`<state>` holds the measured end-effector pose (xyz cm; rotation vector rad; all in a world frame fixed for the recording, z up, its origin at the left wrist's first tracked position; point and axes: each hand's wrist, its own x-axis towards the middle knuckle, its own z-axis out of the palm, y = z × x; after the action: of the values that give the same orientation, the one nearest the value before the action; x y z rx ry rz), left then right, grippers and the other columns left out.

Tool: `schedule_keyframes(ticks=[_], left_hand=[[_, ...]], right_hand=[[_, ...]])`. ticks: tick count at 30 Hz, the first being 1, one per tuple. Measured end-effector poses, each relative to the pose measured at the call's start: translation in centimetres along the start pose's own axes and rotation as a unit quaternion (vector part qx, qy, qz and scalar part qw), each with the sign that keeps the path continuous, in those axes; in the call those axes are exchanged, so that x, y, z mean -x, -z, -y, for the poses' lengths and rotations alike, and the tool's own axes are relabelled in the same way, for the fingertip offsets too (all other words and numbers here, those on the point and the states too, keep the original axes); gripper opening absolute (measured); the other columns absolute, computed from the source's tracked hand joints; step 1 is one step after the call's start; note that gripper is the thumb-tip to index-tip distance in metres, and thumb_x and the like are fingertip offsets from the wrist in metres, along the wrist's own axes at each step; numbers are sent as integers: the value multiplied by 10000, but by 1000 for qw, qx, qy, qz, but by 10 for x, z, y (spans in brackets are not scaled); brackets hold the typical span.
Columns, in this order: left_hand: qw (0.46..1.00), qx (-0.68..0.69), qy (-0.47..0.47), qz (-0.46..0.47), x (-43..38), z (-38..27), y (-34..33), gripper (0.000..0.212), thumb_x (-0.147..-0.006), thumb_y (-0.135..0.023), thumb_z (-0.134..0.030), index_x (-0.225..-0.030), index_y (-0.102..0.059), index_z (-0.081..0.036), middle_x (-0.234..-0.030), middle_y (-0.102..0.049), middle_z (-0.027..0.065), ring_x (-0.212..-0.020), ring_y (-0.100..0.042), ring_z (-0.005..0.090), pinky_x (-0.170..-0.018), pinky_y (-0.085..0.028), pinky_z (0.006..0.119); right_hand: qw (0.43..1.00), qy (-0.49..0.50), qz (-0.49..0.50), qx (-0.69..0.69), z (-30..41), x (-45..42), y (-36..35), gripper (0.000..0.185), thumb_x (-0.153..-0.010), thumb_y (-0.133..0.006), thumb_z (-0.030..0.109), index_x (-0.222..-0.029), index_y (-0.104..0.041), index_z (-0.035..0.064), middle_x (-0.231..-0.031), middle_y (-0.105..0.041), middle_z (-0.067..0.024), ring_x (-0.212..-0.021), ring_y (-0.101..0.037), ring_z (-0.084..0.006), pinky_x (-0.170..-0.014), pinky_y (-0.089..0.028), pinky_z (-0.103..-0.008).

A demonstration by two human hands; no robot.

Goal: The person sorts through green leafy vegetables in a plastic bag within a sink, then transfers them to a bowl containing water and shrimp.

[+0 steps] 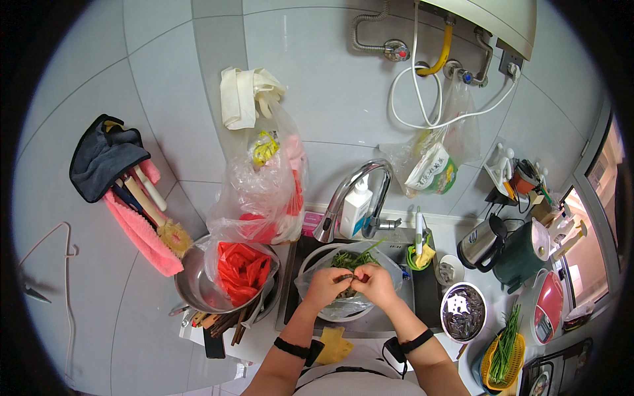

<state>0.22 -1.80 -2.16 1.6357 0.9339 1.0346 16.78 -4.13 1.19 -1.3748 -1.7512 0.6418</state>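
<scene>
Both hands meet over the sink (416, 297), pinching a small dark shrimp (346, 278) between their fingertips. My left hand (324, 287) grips one end and my right hand (375, 282) the other. Directly beneath them, a clear plastic bag (391, 270) lines a white basin (308, 258). Green vegetable trimmings (346, 258) and brownish scraps lie inside the bag, partly hidden by my hands. To the right, a bowl (464, 313) holds several dark grey shrimp in water. Behind it, a smaller white bowl (449, 270) contains a few pale grey pieces, seemingly peeled shrimp.
A curved faucet (379, 198) arches over the sink behind my hands. Left stands a steel pot (195, 277) with a red plastic bag (243, 272). On the right are a yellow basket (517, 346) of long green stems, a kettle (483, 242) and a rice cooker (542, 307).
</scene>
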Motion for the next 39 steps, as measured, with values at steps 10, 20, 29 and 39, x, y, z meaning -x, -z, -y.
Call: schedule_keyframes(ticks=[10,20,29,39], left_hand=[[998,57,28,11,-2,-10,5,156,-794,-632,-72,-917,-663,20,-754,-657,59,-671,-589,89,-603,-451,228],[995,60,67,39,-6,0,8,143,-803,-614,-38,-913,-667,36,-798,-669,42,-720,-611,89,-653,-474,215],[999,-1,52,13,-8,-6,9,175,-754,-660,-125,-877,-679,-2,-740,-649,69,-654,-602,124,-604,-463,259],[998,-30,41,22,-8,-9,9,139,-784,-657,-75,-878,-661,29,-733,-657,41,-664,-585,76,-606,-461,230]], right_hand=[[968,-93,57,-225,-33,1,-10,65,-736,-648,28,-739,-590,-1,-644,-526,8,-587,-488,-70,-531,-400,-243],[987,-66,14,-144,-28,1,-9,142,-715,-668,24,-843,-609,11,-736,-596,-14,-661,-564,-109,-595,-467,-238],[993,101,-38,48,8,0,-1,233,-633,-706,67,-848,-626,25,-790,-628,-103,-715,-600,-272,-669,-490,-350],[997,34,-67,8,2,5,-9,174,-644,-729,73,-770,-629,6,-699,-611,-117,-600,-598,-231,-553,-484,-320]])
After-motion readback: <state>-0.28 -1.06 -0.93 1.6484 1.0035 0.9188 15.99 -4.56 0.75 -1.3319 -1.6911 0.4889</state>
